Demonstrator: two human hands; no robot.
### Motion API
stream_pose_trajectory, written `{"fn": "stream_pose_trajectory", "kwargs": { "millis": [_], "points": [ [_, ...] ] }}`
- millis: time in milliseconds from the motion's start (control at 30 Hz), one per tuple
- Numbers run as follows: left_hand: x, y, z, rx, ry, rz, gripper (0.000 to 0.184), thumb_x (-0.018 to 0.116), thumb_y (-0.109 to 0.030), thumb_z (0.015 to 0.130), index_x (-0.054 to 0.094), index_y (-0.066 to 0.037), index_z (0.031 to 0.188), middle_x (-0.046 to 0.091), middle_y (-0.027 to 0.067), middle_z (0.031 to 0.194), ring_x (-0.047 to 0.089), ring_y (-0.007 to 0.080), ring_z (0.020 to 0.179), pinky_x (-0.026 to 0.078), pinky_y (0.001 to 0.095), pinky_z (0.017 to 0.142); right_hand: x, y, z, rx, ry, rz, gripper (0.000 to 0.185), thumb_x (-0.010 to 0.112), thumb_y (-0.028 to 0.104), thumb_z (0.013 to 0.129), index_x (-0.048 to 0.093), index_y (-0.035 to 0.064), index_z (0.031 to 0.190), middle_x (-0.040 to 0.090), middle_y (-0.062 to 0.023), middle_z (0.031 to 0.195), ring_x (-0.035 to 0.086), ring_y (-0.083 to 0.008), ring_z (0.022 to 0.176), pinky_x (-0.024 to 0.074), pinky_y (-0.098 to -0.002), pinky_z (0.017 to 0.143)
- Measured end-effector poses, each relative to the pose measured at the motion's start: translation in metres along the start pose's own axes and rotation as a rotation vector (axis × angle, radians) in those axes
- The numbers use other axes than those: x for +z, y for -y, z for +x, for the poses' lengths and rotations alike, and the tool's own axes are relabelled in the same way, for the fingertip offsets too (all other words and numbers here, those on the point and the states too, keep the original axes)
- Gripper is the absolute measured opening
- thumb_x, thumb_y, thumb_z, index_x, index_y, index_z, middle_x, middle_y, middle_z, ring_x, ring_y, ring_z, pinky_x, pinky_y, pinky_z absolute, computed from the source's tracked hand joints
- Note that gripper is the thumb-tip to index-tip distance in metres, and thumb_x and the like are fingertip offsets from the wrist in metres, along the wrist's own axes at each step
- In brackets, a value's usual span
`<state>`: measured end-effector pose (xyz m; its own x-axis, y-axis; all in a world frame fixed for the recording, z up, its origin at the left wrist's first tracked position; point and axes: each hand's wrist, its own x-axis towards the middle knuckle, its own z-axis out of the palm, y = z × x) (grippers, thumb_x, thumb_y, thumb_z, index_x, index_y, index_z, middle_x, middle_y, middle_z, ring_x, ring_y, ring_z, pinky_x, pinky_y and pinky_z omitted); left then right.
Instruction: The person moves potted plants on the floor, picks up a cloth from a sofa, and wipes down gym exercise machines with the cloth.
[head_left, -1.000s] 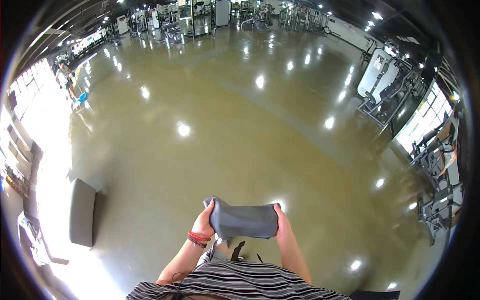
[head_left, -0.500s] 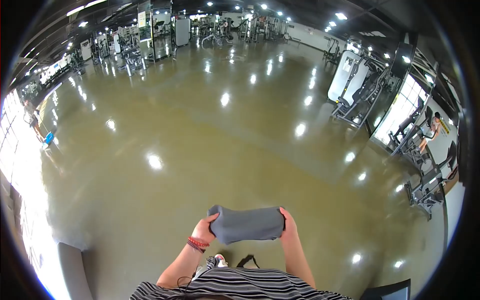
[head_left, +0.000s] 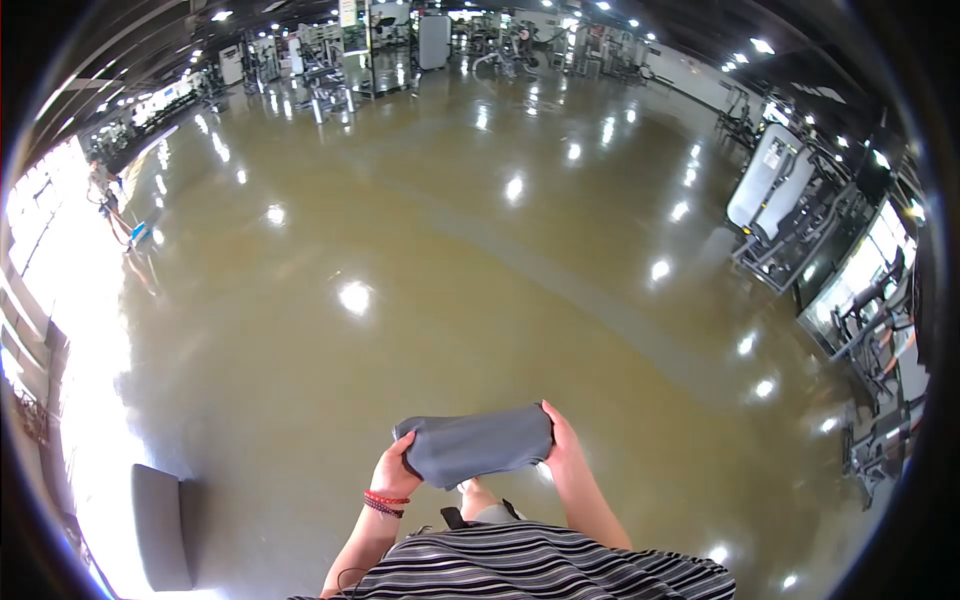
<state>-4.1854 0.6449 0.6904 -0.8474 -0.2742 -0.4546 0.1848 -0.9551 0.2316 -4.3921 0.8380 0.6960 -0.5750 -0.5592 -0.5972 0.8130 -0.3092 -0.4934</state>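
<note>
A folded grey cloth is stretched between my two hands in front of my striped shirt. My left hand, with red beads at the wrist, grips the cloth's left end, thumb on top. At the right end, my right hand is closed on the cloth's edge. The cloth tilts slightly, its right end higher. The fingers beneath it are hidden.
A grey padded block stands on the glossy floor at lower left. A person with a blue-headed mop is far left. Gym machines line the right side and the far end.
The view has swung left and then back right. Between my hands the cloth has tilted, its right end now higher. Both hands have kept their hold, and a leg shows below the cloth.
</note>
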Motion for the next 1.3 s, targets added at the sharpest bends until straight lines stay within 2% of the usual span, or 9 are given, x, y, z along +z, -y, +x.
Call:
{"fn": "stream_pose_trajectory", "kwargs": {
  "millis": [100,200,367,600,700,833,1033,1133,1300],
  "points": [
    [0.015,-0.038,0.036,0.106,0.081,0.081,0.031,0.046,-0.017,0.090,0.049,-0.001,0.116,0.056,0.0141,0.116,0.051,0.0294,0.109,0.036,0.0460,0.097,0.024,0.013,0.069,0.071,0.096,0.045,0.029,0.052,0.031,0.087,0.057,0.0035,0.096,0.062,-0.0110,0.096,0.060,-0.0259,0.089,0.0477,-0.0420,0.081],
    [0.040,-0.072,0.076,0.167,0.086,0.087,0.028,0.050,-0.014,0.087,0.051,-0.001,0.113,0.058,0.0106,0.111,0.055,0.0264,0.103,0.041,0.0440,0.091,0.056,0.034,0.129,0.082,0.123,0.062,0.028,0.050,0.029,0.088,0.056,0.0034,0.096,0.062,-0.0117,0.097,0.059,-0.0266,0.090,0.0474,-0.0430,0.081],
    [0.086,-0.112,0.143,0.275,0.006,0.305,0.028,0.048,-0.009,0.089,0.050,0.002,0.114,0.058,0.0103,0.110,0.056,0.0220,0.101,0.045,0.0373,0.087,0.101,0.094,0.209,0.069,0.152,0.076,0.026,0.051,0.028,0.087,0.056,0.0040,0.096,0.062,-0.0108,0.096,0.059,-0.0266,0.089,0.0481,-0.0435,0.079],
    [0.109,-0.137,0.211,0.347,-0.019,0.448,0.032,0.044,-0.008,0.091,0.045,0.004,0.122,0.055,0.0116,0.116,0.054,0.0213,0.106,0.043,0.0339,0.091,0.134,0.142,0.262,0.127,0.189,0.082,0.027,0.055,0.030,0.087,0.058,0.0054,0.096,0.063,-0.0100,0.096,0.061,-0.0254,0.087,0.0493,-0.0414,0.078],
    [0.120,-0.157,0.252,0.300,0.095,0.559,0.034,0.044,-0.008,0.092,0.043,0.004,0.124,0.055,0.0110,0.116,0.054,0.0195,0.106,0.044,0.0325,0.091,0.134,0.161,0.287,0.131,0.129,0.128,0.028,0.054,0.031,0.088,0.059,0.0050,0.098,0.064,-0.0107,0.098,0.061,-0.0250,0.087,0.0494,-0.0403,0.078],
    [0.136,-0.177,0.320,0.255,0.102,0.624,0.034,0.046,-0.010,0.092,0.044,0.004,0.123,0.056,0.0098,0.114,0.054,0.0171,0.104,0.044,0.0297,0.089,0.136,0.185,0.315,0.064,-0.003,0.146,0.029,0.052,0.031,0.089,0.060,0.0054,0.098,0.064,-0.0105,0.100,0.061,-0.0256,0.090,0.0491,-0.0403,0.079],
    [0.174,-0.227,0.453,0.162,0.164,0.605,0.032,0.048,-0.013,0.092,0.046,0.003,0.120,0.058,0.0086,0.111,0.055,0.0156,0.101,0.043,0.0288,0.088,0.131,0.233,0.432,0.019,-0.060,0.187,0.029,0.049,0.031,0.091,0.060,0.0062,0.100,0.064,-0.0084,0.101,0.060,-0.0259,0.093,0.0479,-0.0400,0.082],
    [0.206,-0.261,0.511,0.128,0.256,0.641,0.033,0.047,-0.013,0.092,0.045,0.003,0.121,0.057,0.0093,0.112,0.054,0.0165,0.103,0.042,0.0307,0.091,0.167,0.275,0.476,-0.028,-0.112,0.145,0.029,0.047,0.031,0.092,0.059,0.0056,0.100,0.063,-0.0086,0.102,0.059,-0.0252,0.094,0.0472,-0.0401,0.084],
    [0.270,-0.323,0.587,0.126,0.272,0.595,0.029,0.047,-0.013,0.092,0.048,0.002,0.118,0.059,0.0075,0.108,0.057,0.0142,0.097,0.046,0.0282,0.085,0.261,0.338,0.532,-0.100,-0.105,0.128,0.029,0.046,0.029,0.092,0.058,0.0048,0.103,0.063,-0.0093,0.103,0.059,-0.0257,0.095,0.0475,-0.0401,0.084]
  ]
}}
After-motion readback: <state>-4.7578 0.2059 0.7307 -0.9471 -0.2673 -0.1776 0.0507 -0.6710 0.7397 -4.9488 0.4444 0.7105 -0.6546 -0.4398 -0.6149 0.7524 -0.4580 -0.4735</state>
